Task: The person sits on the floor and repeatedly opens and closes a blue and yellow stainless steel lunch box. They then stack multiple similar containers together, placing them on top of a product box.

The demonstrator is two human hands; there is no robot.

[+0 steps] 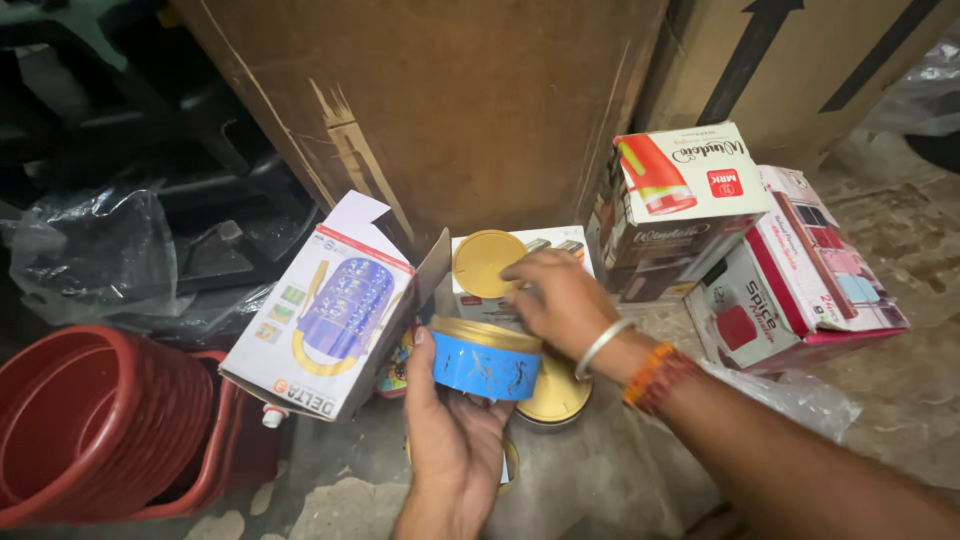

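1. Head view: the left hand (452, 425) is cradling a blue round container (486, 362) from below, fingers wrapping its side, low over the floor (620, 470).
2. The right hand (560, 300) is reaching over it, fingers pinching a yellow lid (483, 262) just above the container.
3. An opened white carton (325, 320) is leaning just left; red tubs (95, 425) are sitting far left.

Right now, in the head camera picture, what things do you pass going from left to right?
Red tubs → open white box → blue tin in the left hand → red-and-white boxes.
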